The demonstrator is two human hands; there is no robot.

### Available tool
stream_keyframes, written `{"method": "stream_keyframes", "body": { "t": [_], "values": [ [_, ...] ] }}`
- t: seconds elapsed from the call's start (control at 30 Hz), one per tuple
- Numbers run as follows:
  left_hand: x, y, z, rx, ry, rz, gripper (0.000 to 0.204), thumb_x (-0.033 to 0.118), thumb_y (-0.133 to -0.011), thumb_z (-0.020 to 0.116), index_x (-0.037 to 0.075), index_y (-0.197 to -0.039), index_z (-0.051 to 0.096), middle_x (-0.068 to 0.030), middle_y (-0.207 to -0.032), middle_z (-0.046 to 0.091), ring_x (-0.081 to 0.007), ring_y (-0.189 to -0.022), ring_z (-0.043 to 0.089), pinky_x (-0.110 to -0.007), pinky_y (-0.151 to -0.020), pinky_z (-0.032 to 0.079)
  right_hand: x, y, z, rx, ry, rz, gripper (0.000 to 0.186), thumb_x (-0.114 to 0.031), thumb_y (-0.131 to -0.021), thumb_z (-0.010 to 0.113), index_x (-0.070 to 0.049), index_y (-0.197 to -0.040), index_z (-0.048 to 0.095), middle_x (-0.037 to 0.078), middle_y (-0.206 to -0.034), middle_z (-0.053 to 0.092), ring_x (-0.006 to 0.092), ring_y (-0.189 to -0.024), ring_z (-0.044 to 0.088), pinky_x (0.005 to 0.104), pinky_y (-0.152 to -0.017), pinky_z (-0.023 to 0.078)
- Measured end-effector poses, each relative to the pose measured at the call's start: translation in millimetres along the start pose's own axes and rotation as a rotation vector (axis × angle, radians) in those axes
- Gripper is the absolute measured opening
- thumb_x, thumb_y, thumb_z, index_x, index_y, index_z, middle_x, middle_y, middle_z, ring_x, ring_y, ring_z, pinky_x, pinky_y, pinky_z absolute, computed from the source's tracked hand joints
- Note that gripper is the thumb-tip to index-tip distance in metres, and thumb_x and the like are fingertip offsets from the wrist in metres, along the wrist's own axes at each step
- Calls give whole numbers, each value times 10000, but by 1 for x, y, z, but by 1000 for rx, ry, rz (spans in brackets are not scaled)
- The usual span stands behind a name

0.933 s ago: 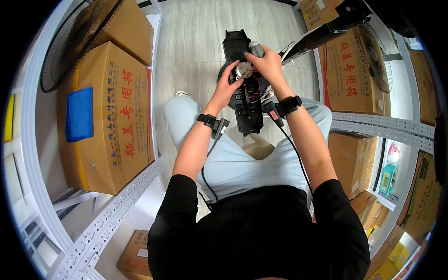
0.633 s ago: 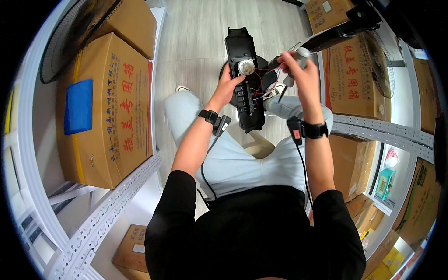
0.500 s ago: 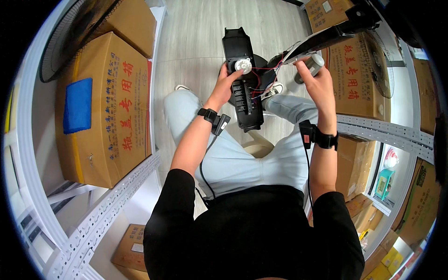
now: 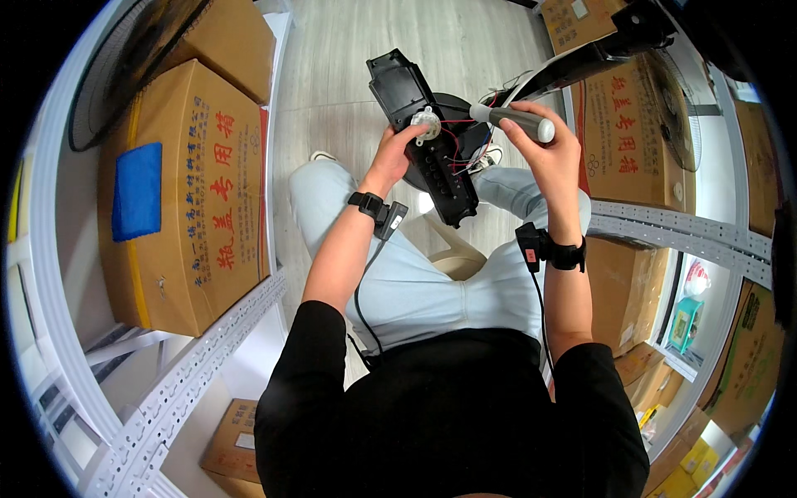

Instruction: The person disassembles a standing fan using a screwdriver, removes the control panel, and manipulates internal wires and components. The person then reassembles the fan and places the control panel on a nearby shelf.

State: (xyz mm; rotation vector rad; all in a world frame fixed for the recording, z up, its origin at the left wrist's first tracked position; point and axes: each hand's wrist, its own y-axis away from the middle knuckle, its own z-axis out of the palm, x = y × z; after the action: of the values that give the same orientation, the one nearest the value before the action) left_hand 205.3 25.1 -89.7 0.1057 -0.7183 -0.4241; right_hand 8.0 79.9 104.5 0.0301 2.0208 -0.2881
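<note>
The left hand [image 4: 393, 159] grips a long black plastic housing [image 4: 397, 87] by its left edge, the thumb pressed on a round whitish part [image 4: 432, 121] set about midway along it; how the other fingers curl beneath is hidden. The housing is held in front of the person, above the floor [image 4: 332, 66] and just beyond the knees, tilted so that its far end leans left and its near end leans right. The right hand [image 4: 554, 149] pinches the thick grey handle of a screwdriver [image 4: 530, 124] between thumb and fingers, the butt end facing right and the narrower end pointing left toward the housing; the shaft is hard to make out against the dark things behind it. Thin red wires [image 4: 453, 122] run from the housing toward the right, passing close to the screwdriver. Behind the housing, partly covered by it, is a round black base [image 4: 454, 105]. A black strap is on each wrist, with a cable trailing down. On the left, a blue cloth [image 4: 138, 192] lies against a large cardboard box [image 4: 228, 174] on a metal shelf [image 4: 195, 365], below a black wire fan grille [image 4: 108, 91].
</note>
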Motion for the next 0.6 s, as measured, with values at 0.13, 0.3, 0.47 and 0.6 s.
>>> {"method": "stream_keyframes", "body": {
  "t": [0.13,0.3,0.47,0.6],
  "values": [
    [-1,-3,-2,-14,7,27,311,53,-875,664,28,-1180,614,-53,-1086,678,-171,-999,648,-321,-887,514,7,1,9,25,61,2,304,-200,-790,829,-50,-1036,733,88,-1005,712,151,-910,676,279,-770,536],
    [-3,-4,-2,-5,-2,27,339,63,-877,674,41,-1206,597,-50,-1113,669,-167,-1012,640,-322,-893,509,11,1,12,19,61,11,294,-193,-792,826,-49,-1031,731,86,-1009,709,153,-916,674,282,-772,534],
    [-4,-5,-3,-4,-8,15,350,63,-879,676,46,-1217,588,-51,-1125,666,-166,-1020,637,-323,-895,509,13,2,13,22,54,9,288,-186,-794,822,-52,-1032,729,86,-1009,705,157,-914,673,284,-773,533],
    [-5,-5,-4,-6,-21,18,340,67,-880,676,47,-1210,597,-48,-1117,671,-162,-1016,640,-323,-894,510,12,3,8,-50,120,-74,288,-153,-778,815,-66,-1038,727,84,-1018,692,181,-934,668,300,-804,526]
  ]
}}
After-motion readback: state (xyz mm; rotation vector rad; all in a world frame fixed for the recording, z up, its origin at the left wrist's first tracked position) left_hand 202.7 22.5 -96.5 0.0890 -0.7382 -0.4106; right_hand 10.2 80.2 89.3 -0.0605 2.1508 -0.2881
